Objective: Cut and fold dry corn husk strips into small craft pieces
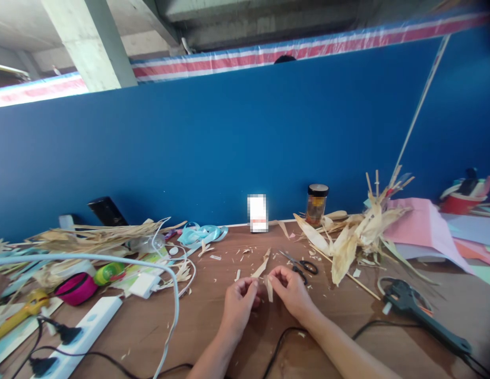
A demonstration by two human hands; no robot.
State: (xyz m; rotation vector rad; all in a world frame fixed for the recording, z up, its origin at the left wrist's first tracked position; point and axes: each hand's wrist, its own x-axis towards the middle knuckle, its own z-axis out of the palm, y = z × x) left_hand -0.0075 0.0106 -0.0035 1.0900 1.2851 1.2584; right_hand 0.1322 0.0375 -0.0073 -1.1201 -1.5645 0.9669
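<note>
Over the middle of the brown table, my left hand (pixel 242 304) and my right hand (pixel 289 290) are close together, thumbs and fingertips pinched. Between them a small pale strip of dried corn husk (pixel 270 290) hangs down, gripped by the right fingertips. The left fingers are closed beside it; what they pinch, if anything, is too small to make out. Just beyond the hands lies a pointed piece of husk (pixel 262 265). Black-handled scissors (pixel 304 266) rest past my right hand. Husk scraps are scattered around.
A glue gun (pixel 419 310) lies at right, near a bundle of dried husks (pixel 359 231) and a lidded jar (pixel 317 204). Blue ribbon (pixel 201 234) sits at the back. A white power strip (pixel 85 337) and a pale cable (pixel 176 300) occupy the left. A blue partition (pixel 229 137) stands behind.
</note>
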